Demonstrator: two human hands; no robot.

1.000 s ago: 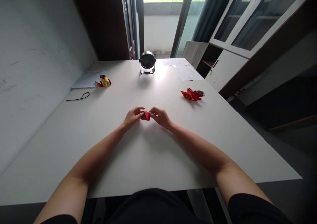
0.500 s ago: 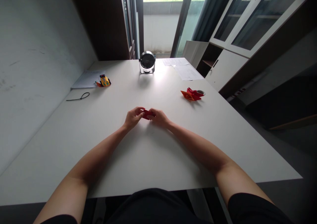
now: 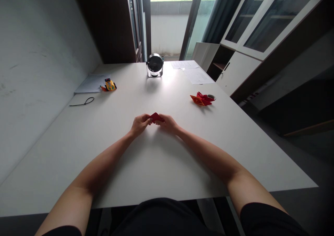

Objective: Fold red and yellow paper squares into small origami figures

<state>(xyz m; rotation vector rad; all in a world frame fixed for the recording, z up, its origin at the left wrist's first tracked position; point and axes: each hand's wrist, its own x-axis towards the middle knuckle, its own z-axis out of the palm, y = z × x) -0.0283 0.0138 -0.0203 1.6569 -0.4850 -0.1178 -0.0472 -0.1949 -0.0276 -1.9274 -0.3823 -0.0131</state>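
Observation:
Between my two hands is a small red piece of what looks like folded paper [image 3: 156, 117], held just above the white table with a pointed corner facing away from me. My left hand [image 3: 141, 122] pinches its left side, thumb toward me. On the opposite side, my right hand [image 3: 168, 123] grips it with bent fingers that hide part of the piece. Farther right lies a small heap of red folded pieces [image 3: 205, 98] with an orange flat piece [image 3: 197, 100] leaning at its left. A round greyish item [image 3: 211, 97] shows partly behind the heap.
A round black fan-like device [image 3: 154, 64] on a metal stand is at the table's far side. Toward the left are a yellow-and-black object [image 3: 110, 85], a black looped strap [image 3: 85, 103] and papers [image 3: 90, 83] by the wall. More sheets [image 3: 197, 76] lie far right.
The red piece has turned in my fingers, so its corner now points up and away. Both hands stay in nearly the same place, with small finger shifts.

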